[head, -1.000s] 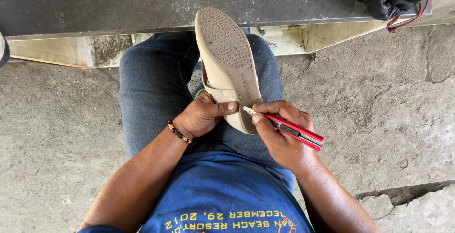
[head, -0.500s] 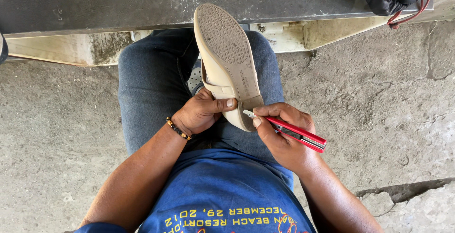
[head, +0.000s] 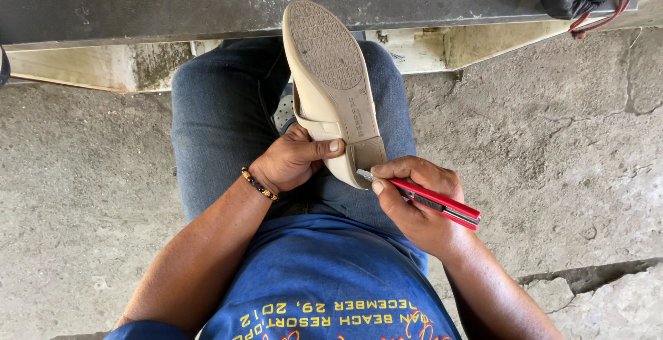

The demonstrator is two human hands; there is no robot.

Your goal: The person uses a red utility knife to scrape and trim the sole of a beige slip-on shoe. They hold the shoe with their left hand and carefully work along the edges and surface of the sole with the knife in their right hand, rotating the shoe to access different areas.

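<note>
A beige shoe [head: 331,91] lies sole-up over the person's lap, its long axis running away from the body, toe pointing toward the dark ledge [head: 173,1], heel nearest. The left hand [head: 293,164] grips the shoe's side by the heel, thumb across it. The right hand [head: 414,198] clasps a red utility knife [head: 431,200], blade tip touching the heel. Cracked concrete floor [head: 552,160] surrounds the jeans [head: 221,119].
</note>
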